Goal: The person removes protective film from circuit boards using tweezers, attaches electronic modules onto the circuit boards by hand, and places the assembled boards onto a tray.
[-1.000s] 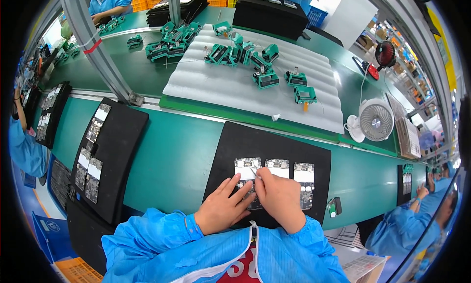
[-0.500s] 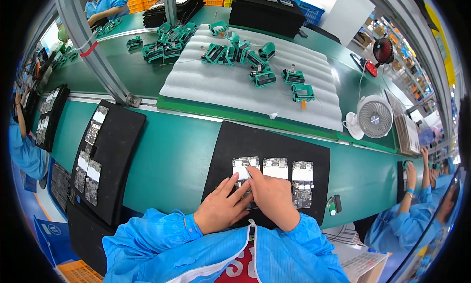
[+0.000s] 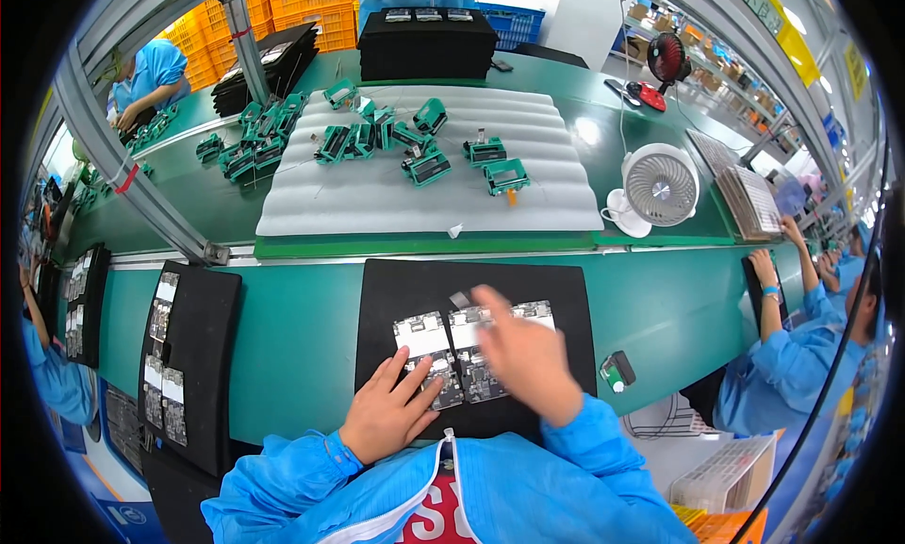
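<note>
A row of three circuit boards, each with a white upper part, lies on a black foam mat (image 3: pixel 386 289). My left hand (image 3: pixel 391 407) is open, its spread fingertips resting on the lower part of the left circuit board (image 3: pixel 421 332). Over the middle circuit board (image 3: pixel 481 384) and the right circuit board (image 3: pixel 537 312) hovers my right hand (image 3: pixel 533 360), smeared by motion, the index finger pointing forward. Beside that fingertip shows a small grey piece (image 3: pixel 460 300); whether the fingers hold it I cannot tell. My right hand hides much of the right board.
Another black mat with boards (image 3: pixel 203 355) lies left. A green-black part (image 3: pixel 617 370) sits right of my mat. Beyond, several green frames (image 3: pixel 429 167) rest on white foam (image 3: pixel 556 205). A white fan (image 3: pixel 660 186) stands far right. Co-workers sit left and right; another person stands behind.
My right hand has lifted from the left board's white part and moved right, over the other boards. My left hand stays on the left board, which now sits tilted. The view has shifted.
</note>
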### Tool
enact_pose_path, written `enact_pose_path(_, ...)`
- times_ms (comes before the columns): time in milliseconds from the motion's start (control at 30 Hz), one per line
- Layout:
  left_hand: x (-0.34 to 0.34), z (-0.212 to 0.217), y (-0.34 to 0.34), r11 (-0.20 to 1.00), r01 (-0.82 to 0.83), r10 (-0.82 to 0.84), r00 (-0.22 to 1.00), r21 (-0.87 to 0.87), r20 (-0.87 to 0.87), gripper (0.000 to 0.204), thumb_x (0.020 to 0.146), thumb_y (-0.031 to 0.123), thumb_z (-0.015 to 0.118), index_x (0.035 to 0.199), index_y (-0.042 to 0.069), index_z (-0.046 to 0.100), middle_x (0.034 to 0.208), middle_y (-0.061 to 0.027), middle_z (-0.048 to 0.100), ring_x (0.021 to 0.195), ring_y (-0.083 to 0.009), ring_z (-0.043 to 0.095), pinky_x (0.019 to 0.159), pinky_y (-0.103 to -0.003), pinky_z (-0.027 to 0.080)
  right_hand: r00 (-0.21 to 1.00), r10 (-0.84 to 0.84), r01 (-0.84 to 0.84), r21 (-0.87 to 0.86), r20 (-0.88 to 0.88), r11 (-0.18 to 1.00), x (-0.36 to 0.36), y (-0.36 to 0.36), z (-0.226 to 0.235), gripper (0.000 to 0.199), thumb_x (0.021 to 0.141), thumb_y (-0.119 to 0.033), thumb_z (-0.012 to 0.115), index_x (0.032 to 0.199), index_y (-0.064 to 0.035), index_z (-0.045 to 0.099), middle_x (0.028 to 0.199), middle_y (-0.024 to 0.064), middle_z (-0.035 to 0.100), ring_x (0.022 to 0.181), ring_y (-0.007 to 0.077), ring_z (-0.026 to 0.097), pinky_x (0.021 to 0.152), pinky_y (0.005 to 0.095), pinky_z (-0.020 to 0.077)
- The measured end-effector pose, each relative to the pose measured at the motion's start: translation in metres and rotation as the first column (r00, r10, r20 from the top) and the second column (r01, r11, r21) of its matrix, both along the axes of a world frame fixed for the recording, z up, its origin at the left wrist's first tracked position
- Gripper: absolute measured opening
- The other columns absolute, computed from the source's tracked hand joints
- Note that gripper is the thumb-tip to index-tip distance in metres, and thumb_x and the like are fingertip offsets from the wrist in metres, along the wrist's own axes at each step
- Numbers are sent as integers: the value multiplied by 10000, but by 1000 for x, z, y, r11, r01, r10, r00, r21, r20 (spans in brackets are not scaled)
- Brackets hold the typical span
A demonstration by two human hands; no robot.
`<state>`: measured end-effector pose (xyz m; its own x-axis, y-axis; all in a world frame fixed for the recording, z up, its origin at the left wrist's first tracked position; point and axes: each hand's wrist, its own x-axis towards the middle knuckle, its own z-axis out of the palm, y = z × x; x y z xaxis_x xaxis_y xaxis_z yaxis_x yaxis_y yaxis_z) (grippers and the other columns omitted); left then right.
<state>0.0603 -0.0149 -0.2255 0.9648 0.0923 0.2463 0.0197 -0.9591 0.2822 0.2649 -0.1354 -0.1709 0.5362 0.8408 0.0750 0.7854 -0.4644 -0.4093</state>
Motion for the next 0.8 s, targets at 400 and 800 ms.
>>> enact_pose_path(400, -2, 3, 5, 996, 65, -68, 997, 55, 45, 464, 833, 278, 768, 1258, 117, 675, 1401, -141, 560, 1321, -430, 486, 1045, -514, 470, 852, -334, 267, 213, 404, 940, 111, -131, -68, 302, 872, -108, 689, 1166, -57, 638, 1025, 127, 616, 915, 350, 602, 810, 444, 504)
enact_pose_path(800, 70, -6, -29, 971, 238, -238, 971, -29, -34, 600, 933, 428, 667, 1452, 169, 518, 1570, -100, 400, 1489, -330, 309, 1176, -566, 275, 953, -100, 49, 180, 285, 982, 20, -87, -44, 375, 800, -191, 768, 1139, -75, 658, 917, 82, 579, 844, 285, 572, 707, 409, 426)
